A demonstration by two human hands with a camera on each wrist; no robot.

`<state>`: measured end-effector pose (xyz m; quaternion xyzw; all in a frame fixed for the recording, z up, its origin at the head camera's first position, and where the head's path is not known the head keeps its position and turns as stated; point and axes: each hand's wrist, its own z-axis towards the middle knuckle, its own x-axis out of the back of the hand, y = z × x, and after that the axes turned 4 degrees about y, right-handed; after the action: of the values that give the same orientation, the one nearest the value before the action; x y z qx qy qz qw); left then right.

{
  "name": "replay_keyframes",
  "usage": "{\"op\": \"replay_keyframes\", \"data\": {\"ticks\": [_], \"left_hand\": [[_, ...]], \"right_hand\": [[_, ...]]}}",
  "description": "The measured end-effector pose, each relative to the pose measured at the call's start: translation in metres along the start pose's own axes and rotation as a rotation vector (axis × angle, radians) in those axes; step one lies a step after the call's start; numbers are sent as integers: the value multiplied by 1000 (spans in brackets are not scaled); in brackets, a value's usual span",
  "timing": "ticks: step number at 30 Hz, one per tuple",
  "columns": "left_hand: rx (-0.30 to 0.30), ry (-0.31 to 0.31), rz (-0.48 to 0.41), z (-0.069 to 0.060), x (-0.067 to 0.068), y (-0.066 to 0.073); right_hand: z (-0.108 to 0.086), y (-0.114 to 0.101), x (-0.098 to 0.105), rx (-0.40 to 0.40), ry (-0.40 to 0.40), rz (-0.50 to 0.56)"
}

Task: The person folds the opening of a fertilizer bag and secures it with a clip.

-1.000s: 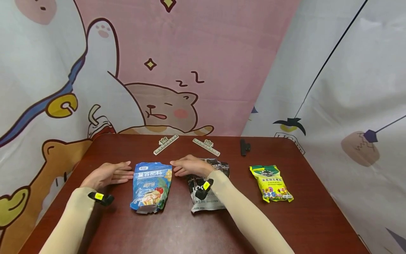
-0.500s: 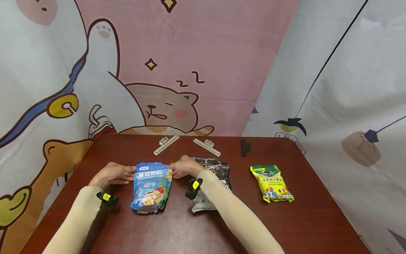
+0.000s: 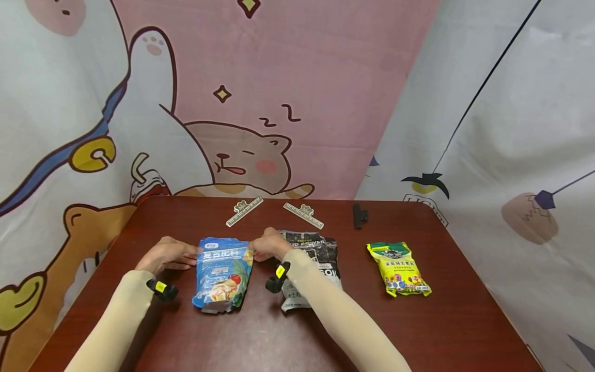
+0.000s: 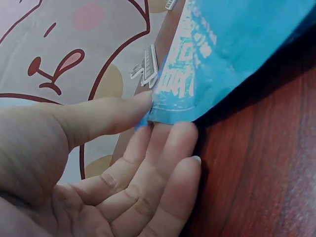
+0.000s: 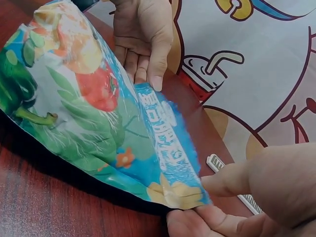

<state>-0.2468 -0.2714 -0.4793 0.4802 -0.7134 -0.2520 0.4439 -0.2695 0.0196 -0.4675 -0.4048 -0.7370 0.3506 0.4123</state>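
Note:
A blue fertilizer bag [image 3: 223, 274] with vegetables printed on it lies on the table, left of the middle. At its upper left corner my left hand [image 3: 169, 254] pinches the edge; in the left wrist view the thumb is above the corner and the fingers [image 4: 138, 192] below it. My right hand [image 3: 271, 244] pinches the upper right corner between thumb and fingers, as the right wrist view shows. Partly hidden behind the right forearm is a black and silver bag [image 3: 327, 253]. Both bags lie flat.
A yellow and green bag [image 3: 398, 268] lies on the right of the dark red table [image 3: 446, 330]. Along the back are two pale clips with keyboard-like bars, the left clip [image 3: 244, 211] and the right clip [image 3: 303, 215], plus a black clip [image 3: 358, 216]. A printed curtain hangs behind.
Both hands have moved inward to the blue fertilizer bag's upper corners and now pinch them. The right forearm has swung left, uncovering more of the black bag's top. The bags have stayed put.

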Motion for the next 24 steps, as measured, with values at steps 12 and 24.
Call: {"op": "replay_keyframes", "data": {"ticks": [12,24], "left_hand": [[-110,-35,60,-3,-6,1],[-196,30,-4,0,-17,-3]], "right_hand": [[0,2,-8,60,42,-102],[-4,6,-4,83,50,-12]]}}
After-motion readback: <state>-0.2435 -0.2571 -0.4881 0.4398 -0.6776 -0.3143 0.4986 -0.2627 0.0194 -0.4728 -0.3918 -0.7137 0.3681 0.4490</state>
